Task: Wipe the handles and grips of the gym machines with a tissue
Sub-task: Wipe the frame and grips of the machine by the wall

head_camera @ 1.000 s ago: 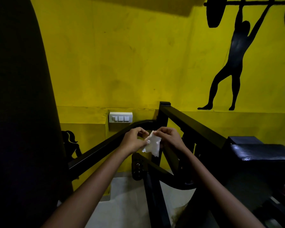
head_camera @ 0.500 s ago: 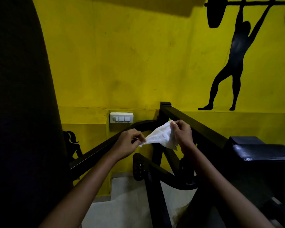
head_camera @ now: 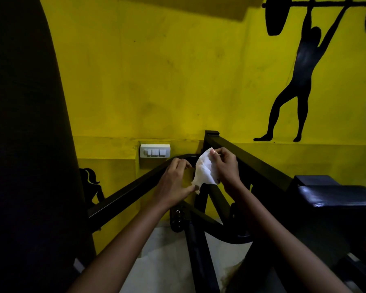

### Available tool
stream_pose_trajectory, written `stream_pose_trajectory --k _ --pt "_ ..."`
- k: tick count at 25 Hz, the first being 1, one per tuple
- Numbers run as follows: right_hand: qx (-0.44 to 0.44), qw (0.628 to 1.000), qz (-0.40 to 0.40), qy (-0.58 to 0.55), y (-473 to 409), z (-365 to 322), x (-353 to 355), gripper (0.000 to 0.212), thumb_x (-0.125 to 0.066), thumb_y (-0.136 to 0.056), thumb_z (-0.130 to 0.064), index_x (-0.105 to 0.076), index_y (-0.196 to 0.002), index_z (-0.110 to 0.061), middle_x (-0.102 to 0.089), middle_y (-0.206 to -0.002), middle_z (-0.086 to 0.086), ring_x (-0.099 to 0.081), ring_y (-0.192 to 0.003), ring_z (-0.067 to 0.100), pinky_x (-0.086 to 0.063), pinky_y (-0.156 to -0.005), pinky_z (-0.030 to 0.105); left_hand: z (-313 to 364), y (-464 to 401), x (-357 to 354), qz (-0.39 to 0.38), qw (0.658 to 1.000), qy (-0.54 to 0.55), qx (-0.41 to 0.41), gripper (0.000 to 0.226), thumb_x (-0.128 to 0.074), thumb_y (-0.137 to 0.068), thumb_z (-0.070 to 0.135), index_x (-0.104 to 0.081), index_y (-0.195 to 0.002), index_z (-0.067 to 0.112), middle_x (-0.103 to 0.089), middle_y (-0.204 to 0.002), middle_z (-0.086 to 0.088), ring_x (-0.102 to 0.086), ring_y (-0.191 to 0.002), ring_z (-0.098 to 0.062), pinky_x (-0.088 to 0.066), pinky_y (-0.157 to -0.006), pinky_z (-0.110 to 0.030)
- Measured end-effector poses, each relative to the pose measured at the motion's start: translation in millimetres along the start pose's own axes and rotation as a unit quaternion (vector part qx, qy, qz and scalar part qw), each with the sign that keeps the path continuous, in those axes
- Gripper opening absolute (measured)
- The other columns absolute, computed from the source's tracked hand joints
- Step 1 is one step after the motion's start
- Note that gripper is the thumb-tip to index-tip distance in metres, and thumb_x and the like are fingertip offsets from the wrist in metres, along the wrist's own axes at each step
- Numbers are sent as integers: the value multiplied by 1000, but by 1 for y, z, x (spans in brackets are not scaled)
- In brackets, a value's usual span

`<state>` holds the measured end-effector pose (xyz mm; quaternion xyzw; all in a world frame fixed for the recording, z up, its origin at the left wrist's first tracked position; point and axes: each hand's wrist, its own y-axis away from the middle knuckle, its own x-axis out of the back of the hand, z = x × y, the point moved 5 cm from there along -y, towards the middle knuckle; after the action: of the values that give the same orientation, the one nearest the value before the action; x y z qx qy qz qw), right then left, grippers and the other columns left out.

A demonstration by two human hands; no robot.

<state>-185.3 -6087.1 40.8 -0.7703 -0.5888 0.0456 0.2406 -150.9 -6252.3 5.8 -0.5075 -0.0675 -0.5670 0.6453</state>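
A white tissue (head_camera: 205, 171) hangs spread between both hands, above the black gym machine frame (head_camera: 260, 166). My right hand (head_camera: 225, 166) pinches the tissue's upper edge near the frame's top corner. My left hand (head_camera: 174, 182) pinches its lower corner with thumb and fingers. A black left bar (head_camera: 125, 195) of the machine slopes down to the left under my left hand. A short black cylindrical grip (head_camera: 178, 218) sits lower, below my left wrist.
A black padded seat (head_camera: 336, 195) is at the right. A large dark pad fills the left side (head_camera: 19, 144). The yellow wall carries a white switch plate (head_camera: 155, 152) and a black weightlifter silhouette (head_camera: 300, 81). Pale floor (head_camera: 163, 261) shows below.
The tissue went from crumpled between the hands to pulled open. It now hangs more upright, with my right hand higher and my left hand lower on it.
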Motion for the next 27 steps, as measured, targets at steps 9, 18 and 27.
stream_pose_trajectory --k 9,18,27 --pt "-3 1000 0 21 -4 3 6 21 -57 -93 -29 -59 -72 -25 -66 -79 3 -64 -80 25 -51 -68 41 11 -6 2 74 995 66 -19 9 -66 -83 10 -58 -82 14 -60 -82 3 -57 -73 -12 -42 -60 -19" --pt "-4 997 27 73 -6 22 21 19 -55 -94 -26 -61 -82 -13 -61 -74 1 -59 -72 20 -43 -61 32 -22 -10 24 148 928 309 143 18 -55 -89 -8 -67 -84 4 -66 -85 0 -63 -74 5 -50 -59 -9" --pt "42 992 -114 -17 -7 4 5 17 -50 -97 -16 -57 -87 -5 -54 -75 2 -51 -69 10 -39 -62 27 -24 -12 5 -78 879 433 181 19 -63 -90 17 -46 -83 19 -66 -114 -14 -65 -91 -23 -49 -72 -34"
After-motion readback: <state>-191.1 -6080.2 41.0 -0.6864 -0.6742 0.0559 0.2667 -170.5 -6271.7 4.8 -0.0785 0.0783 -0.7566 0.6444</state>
